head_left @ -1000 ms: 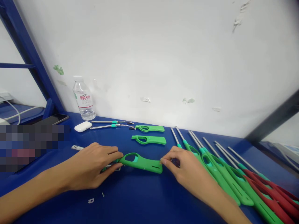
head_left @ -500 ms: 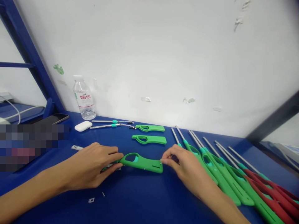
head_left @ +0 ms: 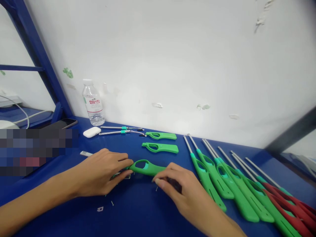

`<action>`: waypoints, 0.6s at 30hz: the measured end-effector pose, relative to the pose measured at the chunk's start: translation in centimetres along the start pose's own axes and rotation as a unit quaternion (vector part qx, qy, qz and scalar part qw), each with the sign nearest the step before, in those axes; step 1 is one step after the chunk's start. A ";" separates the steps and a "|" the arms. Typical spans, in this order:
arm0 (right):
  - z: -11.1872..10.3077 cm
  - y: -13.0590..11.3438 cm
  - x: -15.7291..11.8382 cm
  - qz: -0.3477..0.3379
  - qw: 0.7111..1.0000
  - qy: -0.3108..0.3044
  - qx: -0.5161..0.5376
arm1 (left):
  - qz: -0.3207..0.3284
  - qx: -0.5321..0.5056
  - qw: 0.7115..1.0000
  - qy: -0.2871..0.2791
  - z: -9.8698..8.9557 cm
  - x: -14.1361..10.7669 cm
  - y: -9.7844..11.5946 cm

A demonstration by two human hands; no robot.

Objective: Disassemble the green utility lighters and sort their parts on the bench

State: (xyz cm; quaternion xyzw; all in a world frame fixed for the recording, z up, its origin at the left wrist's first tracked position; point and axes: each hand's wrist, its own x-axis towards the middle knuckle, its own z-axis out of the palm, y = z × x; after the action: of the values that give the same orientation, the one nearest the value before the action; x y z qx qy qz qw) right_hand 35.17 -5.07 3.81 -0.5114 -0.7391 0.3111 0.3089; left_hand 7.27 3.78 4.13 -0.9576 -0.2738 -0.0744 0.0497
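My left hand is closed around the neck end of a green long-necked lighter; its fingers hide that end. The trigger loop shows beside the fingertips. My right hand is at the other end of the handle and covers it. Its thumb and forefinger are pinched together, with a thin small screw showing just under the tips. Another small screw and a little white clip-like piece lie on the table in front of my left hand.
Two green handle shells and metal lighter tubes lie near the wall. A water bottle and white earbud case stand at the back left. Several green lighters and red ones lie in a row on the right.
My right hand has moved left and nearer to me, from the tip of the lighter's handle to over its end. My left hand keeps its hold. The view has shifted slightly.
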 end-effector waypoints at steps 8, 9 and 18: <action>-1.3 3.3 -0.3 0.090 0.987 0.091 -0.095 | -0.007 -0.008 1.000 0.003 -0.1 0.0 0.2; -1.4 3.8 -0.2 0.086 0.981 0.094 -0.146 | -0.006 -0.009 1.000 0.006 -0.2 0.0 0.2; -1.0 2.8 -0.1 -0.004 0.964 0.119 -0.236 | 0.028 0.005 0.998 0.055 0.2 -0.1 0.1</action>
State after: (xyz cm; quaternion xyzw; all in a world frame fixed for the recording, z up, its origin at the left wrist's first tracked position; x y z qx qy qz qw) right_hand 37.57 -4.19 2.23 -0.5999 -0.7516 0.0636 0.2668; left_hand 7.22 3.69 3.89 -0.9591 -0.2444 -0.1236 0.0717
